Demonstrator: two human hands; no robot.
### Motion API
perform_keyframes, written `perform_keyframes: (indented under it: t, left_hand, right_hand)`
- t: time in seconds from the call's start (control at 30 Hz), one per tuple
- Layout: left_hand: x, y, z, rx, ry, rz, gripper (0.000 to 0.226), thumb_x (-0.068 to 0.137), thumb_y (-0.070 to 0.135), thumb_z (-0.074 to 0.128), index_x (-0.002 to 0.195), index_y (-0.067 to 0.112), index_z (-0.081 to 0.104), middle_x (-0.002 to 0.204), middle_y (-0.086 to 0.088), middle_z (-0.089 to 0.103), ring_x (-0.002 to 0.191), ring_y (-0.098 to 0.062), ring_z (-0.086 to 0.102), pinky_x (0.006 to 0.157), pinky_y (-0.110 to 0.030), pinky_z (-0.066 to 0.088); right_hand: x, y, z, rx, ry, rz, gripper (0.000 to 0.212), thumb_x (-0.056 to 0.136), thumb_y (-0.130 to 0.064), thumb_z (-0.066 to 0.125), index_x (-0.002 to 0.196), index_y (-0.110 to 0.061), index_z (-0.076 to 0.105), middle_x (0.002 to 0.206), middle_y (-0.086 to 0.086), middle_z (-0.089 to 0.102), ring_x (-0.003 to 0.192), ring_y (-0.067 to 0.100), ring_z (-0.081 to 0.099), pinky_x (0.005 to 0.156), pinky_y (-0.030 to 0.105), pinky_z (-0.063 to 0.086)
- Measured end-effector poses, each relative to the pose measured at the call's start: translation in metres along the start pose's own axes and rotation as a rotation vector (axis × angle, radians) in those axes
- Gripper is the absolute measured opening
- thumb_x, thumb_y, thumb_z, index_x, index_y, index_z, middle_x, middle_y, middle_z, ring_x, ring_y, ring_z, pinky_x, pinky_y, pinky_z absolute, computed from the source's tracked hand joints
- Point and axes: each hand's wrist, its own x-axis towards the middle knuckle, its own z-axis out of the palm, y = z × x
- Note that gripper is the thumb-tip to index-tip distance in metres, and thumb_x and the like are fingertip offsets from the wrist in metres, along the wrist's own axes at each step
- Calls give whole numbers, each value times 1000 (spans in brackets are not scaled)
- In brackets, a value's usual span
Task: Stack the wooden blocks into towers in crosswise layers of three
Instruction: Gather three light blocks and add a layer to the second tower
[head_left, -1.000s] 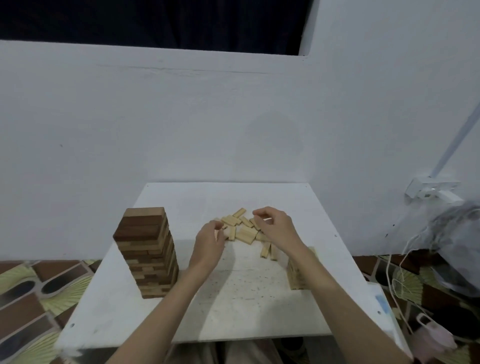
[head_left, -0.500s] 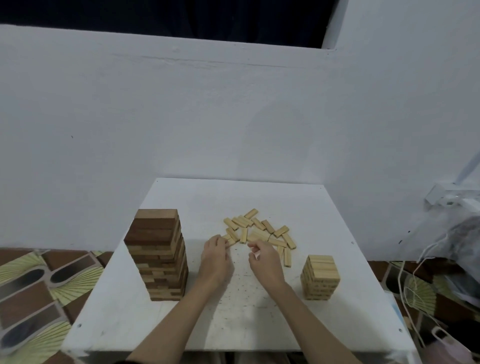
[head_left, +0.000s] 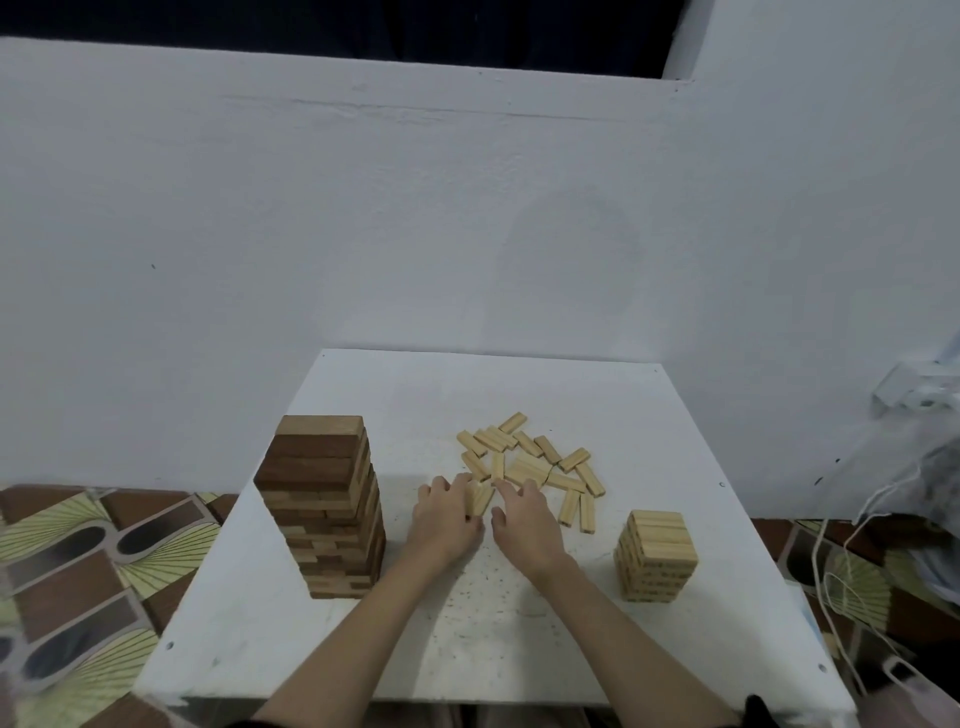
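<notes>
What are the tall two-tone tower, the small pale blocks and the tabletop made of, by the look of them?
Tall brown-and-tan block tower: wood, apparently; grain lines show, dark layers perhaps stained. Scattered small pale blocks: light, seemingly unfinished wood, matt. White square tabletop: a painted or laminated board, scuffed and speckled; which one is unclear.

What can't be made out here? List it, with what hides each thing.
- Head view: blocks between the hands; the left hand and right hand cover them, so count and grip are unclear.
- Tall tower: far faces turned away.
- Small tower: layers too small to count.
</notes>
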Motion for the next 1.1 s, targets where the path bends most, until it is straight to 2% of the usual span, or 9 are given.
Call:
perform_keyframes:
  t: [0.13,0.2,0.3,0.37,0.53,0.67,0.8,1.0,1.1]
  left_hand:
    - [1,-1,0,1,-36,15,44,94,32,47,136,24,40,129,-7,45,120,-24,38,98,-35,38]
    - [0,0,1,3,-39,7,46,92,33,50,135,21,40,131,-7,44,120,-25,38,99,-36,39]
    - [1,2,-1,6,-47,40,66,85,35,63,141,19,32,138,-5,35,125,-25,33,102,-35,35]
    - [3,2,-2,23,-72,106,71,82,32,67,142,20,32,144,-1,30,128,-25,28,105,-37,33]
    - [4,-1,2,87,-117,207,53,88,24,60,138,29,43,148,7,34,128,-21,29,104,-36,31]
    - [3,-5,5,4,-31,175,45,89,20,60,134,21,50,143,3,42,126,-19,33,104,-28,29]
    - [4,-4,2,-64,-55,97,49,86,15,64,134,16,50,148,1,35,133,-23,28,108,-31,27]
    - [5,-6,-2,-121,-115,85,55,81,-6,56,134,11,50,150,-7,32,139,-26,26,115,-35,22]
    - [3,-6,-3,-145,-108,63,61,80,-5,56,137,11,45,144,-8,39,134,-29,31,111,-37,28]
  right_hand:
    - [-3,1,-2,8,78,71,23,98,-25,43,113,-12,53,116,6,45,99,19,50,77,31,52]
    - [-3,5,-3,11,97,68,23,97,-21,45,118,-13,50,117,5,45,102,19,49,75,29,50]
    - [-1,10,-4,-1,51,-1,47,96,-12,44,142,-17,35,127,9,41,114,23,45,81,30,48]
    - [1,11,-5,-23,14,-25,54,95,-9,44,147,-20,31,126,10,39,114,25,43,83,31,46]
    - [0,12,-4,-11,27,-17,44,96,-11,42,139,-18,42,123,10,40,113,24,42,84,30,45]
    - [0,11,-7,22,58,-8,27,98,-23,43,120,-11,52,121,10,42,109,23,45,87,32,47]
    - [0,11,-10,34,15,-37,37,98,-20,45,134,-13,47,122,10,40,112,24,42,93,34,45]
    - [-7,5,-12,157,-28,39,23,93,-9,49,114,-13,58,115,5,40,103,21,49,86,34,48]
    - [-8,5,-17,259,-83,83,38,87,0,52,123,-14,53,112,1,38,101,17,47,87,32,47]
